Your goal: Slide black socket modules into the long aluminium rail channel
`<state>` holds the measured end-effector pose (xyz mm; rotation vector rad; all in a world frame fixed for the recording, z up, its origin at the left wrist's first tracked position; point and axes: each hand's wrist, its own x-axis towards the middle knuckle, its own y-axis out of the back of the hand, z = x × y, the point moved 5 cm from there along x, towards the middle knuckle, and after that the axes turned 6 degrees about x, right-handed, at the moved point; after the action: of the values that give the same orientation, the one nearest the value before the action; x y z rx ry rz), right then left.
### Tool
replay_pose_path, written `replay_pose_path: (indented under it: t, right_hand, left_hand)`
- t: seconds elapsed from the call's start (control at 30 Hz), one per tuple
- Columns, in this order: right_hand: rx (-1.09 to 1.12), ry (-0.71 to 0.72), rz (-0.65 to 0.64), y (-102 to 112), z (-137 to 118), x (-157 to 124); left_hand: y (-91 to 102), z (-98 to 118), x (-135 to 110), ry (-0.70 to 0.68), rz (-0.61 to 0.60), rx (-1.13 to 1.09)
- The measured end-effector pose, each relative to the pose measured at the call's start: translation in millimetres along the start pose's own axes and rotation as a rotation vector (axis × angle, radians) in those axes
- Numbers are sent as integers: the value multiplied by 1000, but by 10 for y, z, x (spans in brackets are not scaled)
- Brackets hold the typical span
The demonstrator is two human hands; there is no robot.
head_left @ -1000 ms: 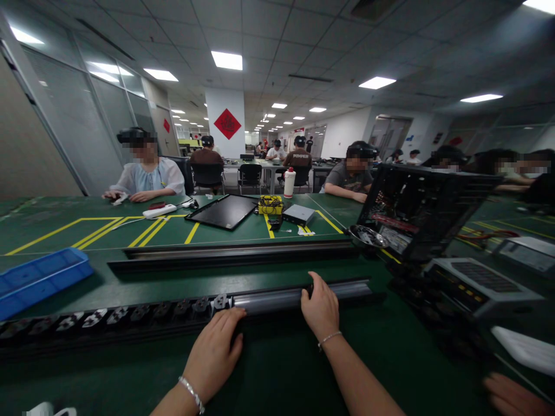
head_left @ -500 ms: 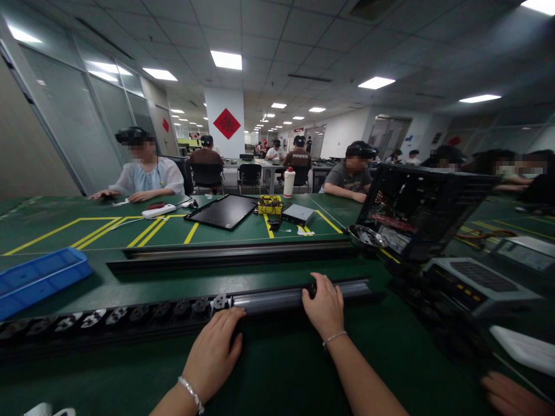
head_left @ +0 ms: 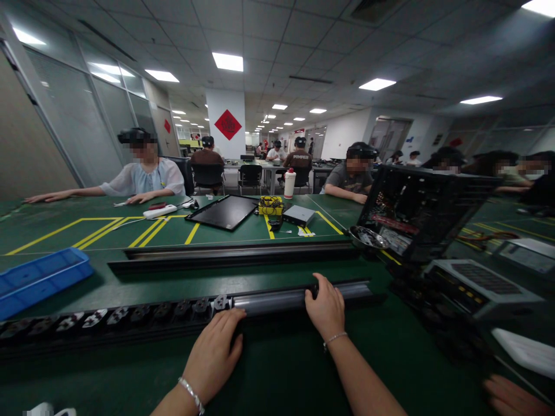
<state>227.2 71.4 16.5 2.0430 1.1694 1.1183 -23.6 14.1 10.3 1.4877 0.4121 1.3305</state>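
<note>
A long dark rail (head_left: 269,300) lies across the green table in front of me, with several small black-and-white clips (head_left: 130,315) lined along its left half. My left hand (head_left: 214,355) rests flat against the rail's near side, fingers stretched out, holding nothing. My right hand (head_left: 325,309) lies over the bare grey part of the rail, fingers curled over its top. A second long rail (head_left: 234,254) lies parallel, farther back.
A blue tray (head_left: 39,277) sits at left. An open computer case (head_left: 420,211), a metal bowl (head_left: 368,237) and a grey unit (head_left: 481,283) stand at right. Another person's hand (head_left: 514,396) shows bottom right. People sit across the table beside a black panel (head_left: 223,211).
My right hand has shifted slightly to the right along the rail. The person at the far left has stretched an arm out across the table. My left hand has not moved.
</note>
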Motion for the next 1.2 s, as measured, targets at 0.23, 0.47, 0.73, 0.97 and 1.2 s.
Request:
replay_pose_path:
  t: [0.23,0.47,0.73,0.97,1.2]
  right_hand:
    - [18,-19,-1,9,8,9]
    - [17,-45,-54,21,42,38]
    - [-41,-18,-29,61,47,10]
    - [-62,-22,6,57,75,-8]
    - [-46,-22,27,41,92,0]
  left_hand:
    - [-8,-8,-10,2,-10,2]
    - [2,2,7,-2,-3,-3]
    - [-12,-6,-2,4,-18,-3]
    - [-5,-7,-7,13,-13,-6]
    - [-28,-15,-9,2,-26,-7]
